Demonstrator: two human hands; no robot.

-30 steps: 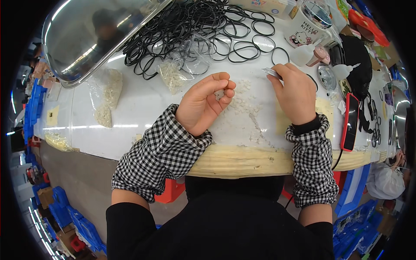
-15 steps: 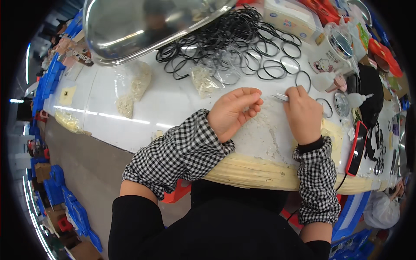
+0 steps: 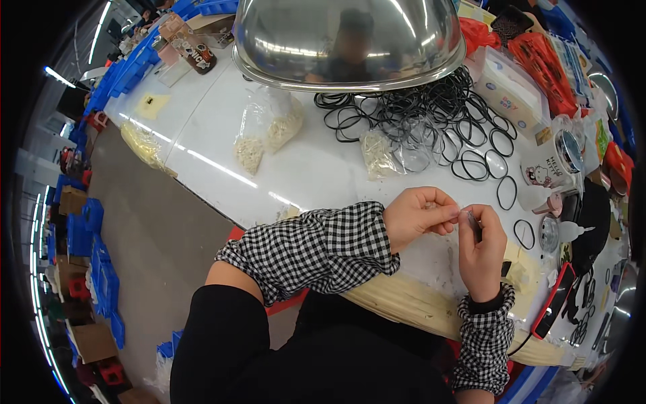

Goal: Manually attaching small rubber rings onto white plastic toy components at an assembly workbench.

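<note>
My left hand (image 3: 422, 219) is closed in a pinch, its thumb and fingertips meeting the fingertips of my right hand. Whatever it grips between the fingers is too small to make out. My right hand (image 3: 483, 252) is closed around a slim silver metal tool (image 3: 475, 227), mostly hidden by the fingers; its exact kind does not show. Beyond the hands lie a small clear bag of pale bits (image 3: 379, 155) and a loose heap of black rings (image 3: 464, 121). One single black ring (image 3: 523, 233) rests to the right of my right hand.
A large shiny metal bowl (image 3: 343, 50) overhangs the rings at the back. Clear bags of pale pieces (image 3: 282, 128) lie left. On the right stand a white cup (image 3: 542, 165), a nozzle bottle (image 3: 572, 231), a red-edged phone (image 3: 554, 299) and a tissue box (image 3: 511, 91). Yellowish padding (image 3: 404, 303) covers the near edge.
My hands, apart before, have come together at the fingertips. The tool in my right hand now points up and is more hidden. The whole view has shifted and turned.
</note>
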